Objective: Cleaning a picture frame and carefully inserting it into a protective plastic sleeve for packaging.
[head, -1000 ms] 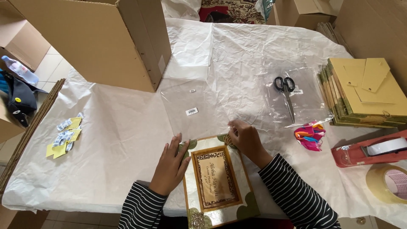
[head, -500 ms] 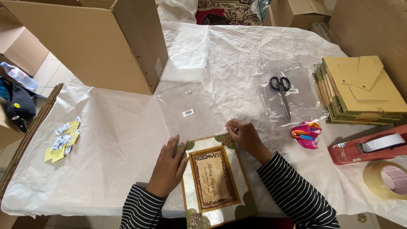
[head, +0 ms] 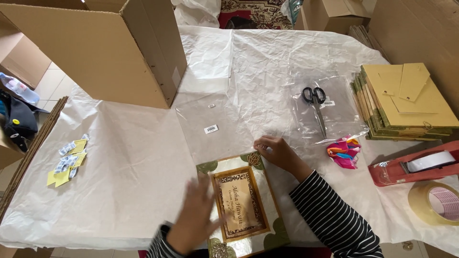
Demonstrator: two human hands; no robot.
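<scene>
with the left hand (head: 196, 217) flat and open on the picture frame (head: 241, 203) and the right hand (head: 277, 153) pinching its top corner, the clear sleeve (head: 215, 126) may snag or tear there.

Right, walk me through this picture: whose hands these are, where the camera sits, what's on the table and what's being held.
The camera is worn on a person's head and looks down, so both striped-sleeved arms are that person's own. There is no machine here, only bare hands.

The left hand lies blurred over the near left side of a decorated picture frame. The right hand pinches at the frame's far right corner, where a clear plastic sleeve begins.

The table is covered in white paper. On it lie scissors, a stack of yellow-backed frames, a colourful bundle, a red tape dispenser, a tape roll, small yellow labels and a big cardboard box.
</scene>
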